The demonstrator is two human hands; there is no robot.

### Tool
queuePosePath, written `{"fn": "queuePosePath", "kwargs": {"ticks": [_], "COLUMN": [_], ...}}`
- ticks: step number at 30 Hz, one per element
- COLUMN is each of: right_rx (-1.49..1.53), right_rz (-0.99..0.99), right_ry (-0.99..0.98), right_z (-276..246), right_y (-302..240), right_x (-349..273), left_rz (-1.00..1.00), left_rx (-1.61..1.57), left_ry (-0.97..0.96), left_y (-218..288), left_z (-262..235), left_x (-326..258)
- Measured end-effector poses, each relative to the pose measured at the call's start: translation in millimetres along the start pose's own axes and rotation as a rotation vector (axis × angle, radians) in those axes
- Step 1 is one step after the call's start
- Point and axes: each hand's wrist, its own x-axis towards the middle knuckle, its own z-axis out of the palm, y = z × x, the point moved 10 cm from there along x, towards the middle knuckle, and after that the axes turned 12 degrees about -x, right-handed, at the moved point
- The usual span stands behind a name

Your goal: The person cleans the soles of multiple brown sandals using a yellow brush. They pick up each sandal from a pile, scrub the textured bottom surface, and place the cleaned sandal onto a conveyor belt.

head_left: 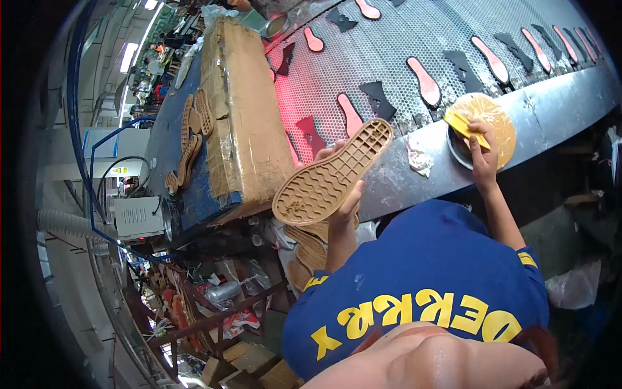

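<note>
The left hand (348,206) clasped the sole (327,185) between thumb and fingers, tread visible, near the metal ledge (396,181). The right hand (486,155) pinched the yellow sponge (460,126) at the tub (505,129). Beyond, pink insoles (424,81) lay on the perforated belt (398,42).

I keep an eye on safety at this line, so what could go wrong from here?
The right hand holds a yellow block right at the round container, which sits near the edge of the metal ledge; a bump might tip it. The tan sole is held up by the left hand alone, so it could slip.
</note>
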Motion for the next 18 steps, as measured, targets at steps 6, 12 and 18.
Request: {"fn": "queuePosePath", "kwargs": {"ticks": [6, 12, 18], "right_rx": [-0.138, -0.042, -0.035], "right_rz": [-0.498, -0.605, -0.554], "right_ry": [-0.048, -0.15, -0.195], "right_z": [7, 39, 51], "right_y": [-158, -184, -185], "right_x": [-4, -13, -12], "left_rz": [0.111, 0.13, 0.122], "left_rx": [0.097, 0.13, 0.078], "left_ry": [-0.044, -0.116, -0.163], "left_y": [26, 45, 51], "left_z": [13, 41, 53], "left_x": [-2, -3, -6]}}
